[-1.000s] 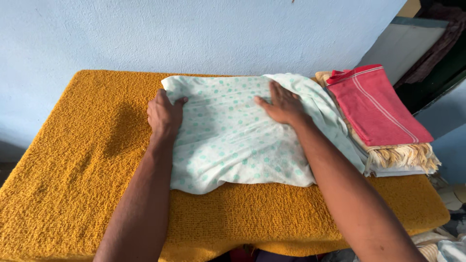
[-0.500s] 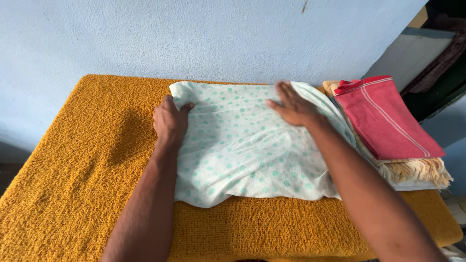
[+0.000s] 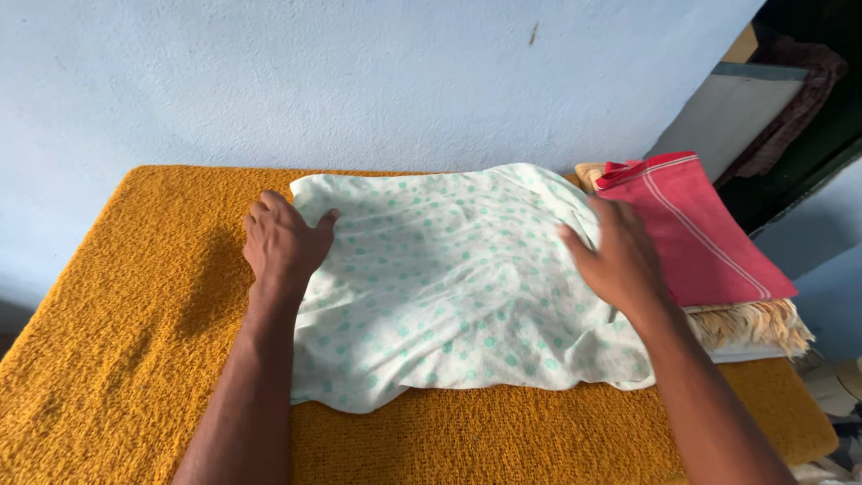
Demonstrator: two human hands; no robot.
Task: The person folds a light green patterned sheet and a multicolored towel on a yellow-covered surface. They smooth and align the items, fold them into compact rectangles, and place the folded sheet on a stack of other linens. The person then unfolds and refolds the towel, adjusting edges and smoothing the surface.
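Observation:
A white cloth with green dots (image 3: 449, 287) lies folded and rumpled on a table covered by a mustard-yellow textured cover (image 3: 135, 359). My left hand (image 3: 280, 242) rests on the cloth's left edge, thumb on the fabric and fingers over the edge. My right hand (image 3: 618, 256) lies flat and spread on the cloth's right side, beside the stack of folded cloths.
At the right of the table sits a stack of folded cloths with a red striped one (image 3: 691, 229) on top and a yellow fringed one (image 3: 754, 323) beneath. A pale blue wall (image 3: 359, 81) runs behind the table. A dark doorway (image 3: 799, 99) opens at the right.
My right hand slid from the middle top of the dotted cloth to its right side. My left hand stayed at the left edge. The cloth looks smoother and more spread out.

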